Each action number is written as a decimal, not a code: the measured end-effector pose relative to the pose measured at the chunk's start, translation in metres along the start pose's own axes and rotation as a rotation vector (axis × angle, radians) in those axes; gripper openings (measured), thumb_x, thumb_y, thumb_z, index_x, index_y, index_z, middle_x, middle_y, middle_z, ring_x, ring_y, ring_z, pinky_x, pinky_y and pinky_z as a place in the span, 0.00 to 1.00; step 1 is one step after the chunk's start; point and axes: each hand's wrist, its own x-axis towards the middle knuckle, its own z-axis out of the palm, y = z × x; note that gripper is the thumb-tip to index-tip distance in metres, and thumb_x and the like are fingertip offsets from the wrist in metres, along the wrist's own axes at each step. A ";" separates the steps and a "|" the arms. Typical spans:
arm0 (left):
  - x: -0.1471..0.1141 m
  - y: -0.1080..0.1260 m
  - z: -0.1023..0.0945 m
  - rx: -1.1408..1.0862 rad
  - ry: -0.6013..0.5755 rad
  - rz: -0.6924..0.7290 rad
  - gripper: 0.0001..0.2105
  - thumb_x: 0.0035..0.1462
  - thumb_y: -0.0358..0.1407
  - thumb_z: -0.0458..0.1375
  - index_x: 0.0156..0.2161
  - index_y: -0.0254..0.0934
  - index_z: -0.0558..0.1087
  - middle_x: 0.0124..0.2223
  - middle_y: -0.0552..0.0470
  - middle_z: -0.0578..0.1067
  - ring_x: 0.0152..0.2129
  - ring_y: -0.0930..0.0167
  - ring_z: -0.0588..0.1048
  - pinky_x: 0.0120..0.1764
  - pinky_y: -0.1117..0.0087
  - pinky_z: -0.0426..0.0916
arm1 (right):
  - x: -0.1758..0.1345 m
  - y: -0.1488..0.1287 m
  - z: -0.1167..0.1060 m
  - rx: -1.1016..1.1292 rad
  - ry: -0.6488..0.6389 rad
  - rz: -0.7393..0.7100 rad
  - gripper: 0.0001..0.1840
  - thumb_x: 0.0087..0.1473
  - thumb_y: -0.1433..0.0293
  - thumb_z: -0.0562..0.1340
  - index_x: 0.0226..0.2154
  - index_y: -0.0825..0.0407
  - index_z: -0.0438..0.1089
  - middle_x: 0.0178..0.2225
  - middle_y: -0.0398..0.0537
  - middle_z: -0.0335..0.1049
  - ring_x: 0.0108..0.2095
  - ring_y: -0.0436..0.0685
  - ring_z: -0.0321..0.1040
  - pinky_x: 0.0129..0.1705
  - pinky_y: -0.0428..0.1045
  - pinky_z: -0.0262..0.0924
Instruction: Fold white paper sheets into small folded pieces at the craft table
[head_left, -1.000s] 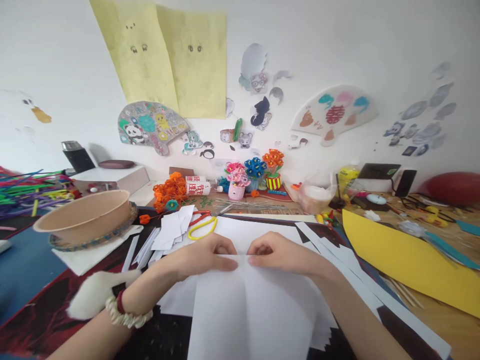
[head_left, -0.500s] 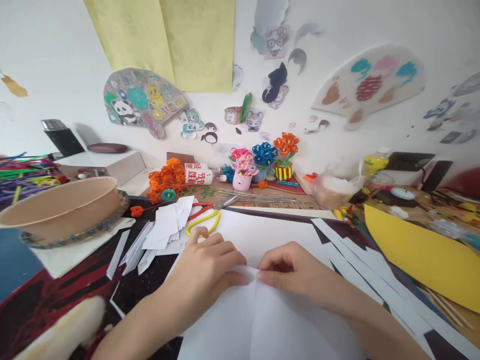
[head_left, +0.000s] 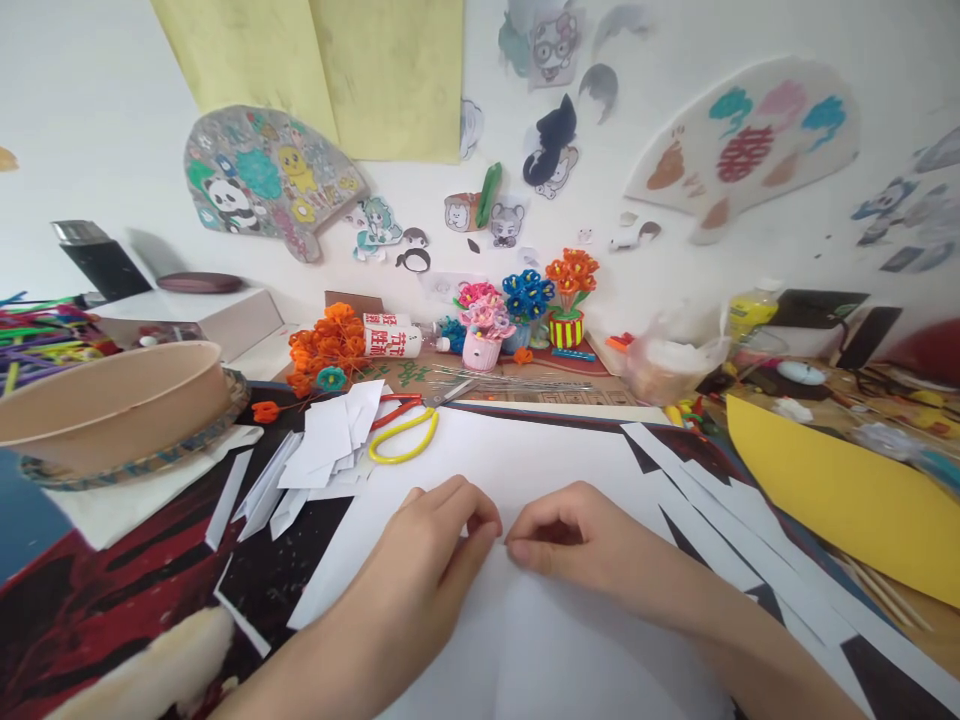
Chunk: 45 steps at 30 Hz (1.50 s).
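Thumb and fingers of my left hand (head_left: 446, 550) are closed in a pinch on the upper edge of a white sheet of paper (head_left: 570, 640). A little to its right, my right hand (head_left: 574, 535) pinches the same edge, the fingertips of the two hands almost meeting. Down from there a faint crease runs through the sheet toward me. More white paper (head_left: 525, 450) lies flat behind the hands. Beyond my left hand rest scissors (head_left: 405, 437) with yellow and red handles, beside a heap of cut paper pieces (head_left: 322, 440).
Long paper strips (head_left: 720, 510) and a yellow sheet (head_left: 840, 500) lie at the right. At the left stands a beige basin (head_left: 112, 400). Pots of craft flowers (head_left: 484, 330), a fallen bottle (head_left: 397, 340) and thin wires (head_left: 517, 382) line the back by the wall.
My left hand has drawn its fingers together into a tighter pinch and turned slightly. My right hand stays almost in place. The camera view has shifted a little.
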 end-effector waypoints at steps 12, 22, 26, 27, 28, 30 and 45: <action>-0.002 0.003 -0.005 -0.231 -0.136 -0.085 0.11 0.61 0.39 0.48 0.30 0.37 0.68 0.29 0.56 0.68 0.27 0.74 0.64 0.30 0.73 0.57 | -0.005 -0.007 -0.002 0.109 -0.059 0.019 0.10 0.50 0.65 0.65 0.29 0.56 0.74 0.24 0.42 0.65 0.26 0.48 0.58 0.27 0.43 0.52; -0.002 0.011 -0.013 -0.316 -0.212 -0.129 0.11 0.60 0.40 0.49 0.31 0.37 0.67 0.28 0.56 0.66 0.27 0.74 0.62 0.28 0.76 0.58 | -0.006 -0.008 -0.003 0.133 -0.064 0.009 0.12 0.50 0.63 0.65 0.27 0.57 0.72 0.22 0.41 0.60 0.24 0.47 0.53 0.24 0.42 0.48; -0.004 0.011 -0.013 -0.308 -0.191 -0.101 0.09 0.59 0.38 0.49 0.31 0.37 0.67 0.30 0.56 0.66 0.29 0.73 0.63 0.31 0.75 0.59 | -0.005 -0.007 -0.002 0.132 -0.061 -0.001 0.14 0.49 0.61 0.66 0.26 0.56 0.72 0.21 0.40 0.59 0.24 0.47 0.52 0.24 0.43 0.47; -0.004 0.012 -0.014 -0.311 -0.196 -0.096 0.08 0.59 0.38 0.49 0.31 0.37 0.66 0.30 0.56 0.66 0.29 0.73 0.63 0.31 0.75 0.59 | -0.005 -0.007 -0.002 0.126 -0.062 0.006 0.14 0.49 0.60 0.66 0.26 0.56 0.72 0.21 0.40 0.60 0.24 0.47 0.52 0.23 0.43 0.47; -0.004 0.012 -0.014 -0.316 -0.203 -0.093 0.08 0.59 0.37 0.50 0.30 0.37 0.66 0.30 0.57 0.66 0.29 0.74 0.63 0.31 0.75 0.59 | -0.005 -0.007 -0.001 0.117 -0.062 0.014 0.15 0.49 0.60 0.66 0.26 0.56 0.72 0.21 0.41 0.60 0.24 0.47 0.53 0.23 0.43 0.47; -0.004 0.012 -0.015 -0.332 -0.210 -0.087 0.08 0.59 0.36 0.49 0.30 0.37 0.65 0.29 0.57 0.65 0.28 0.74 0.62 0.30 0.76 0.58 | -0.005 -0.008 0.000 0.093 -0.056 0.030 0.15 0.49 0.60 0.65 0.26 0.56 0.72 0.21 0.41 0.61 0.24 0.48 0.54 0.23 0.43 0.48; -0.009 0.012 -0.006 -0.401 -0.127 -0.085 0.10 0.60 0.37 0.48 0.28 0.36 0.63 0.28 0.56 0.65 0.26 0.75 0.60 0.28 0.75 0.55 | -0.004 -0.006 0.009 0.151 0.051 -0.110 0.07 0.49 0.69 0.63 0.25 0.56 0.73 0.22 0.42 0.65 0.26 0.49 0.59 0.29 0.44 0.55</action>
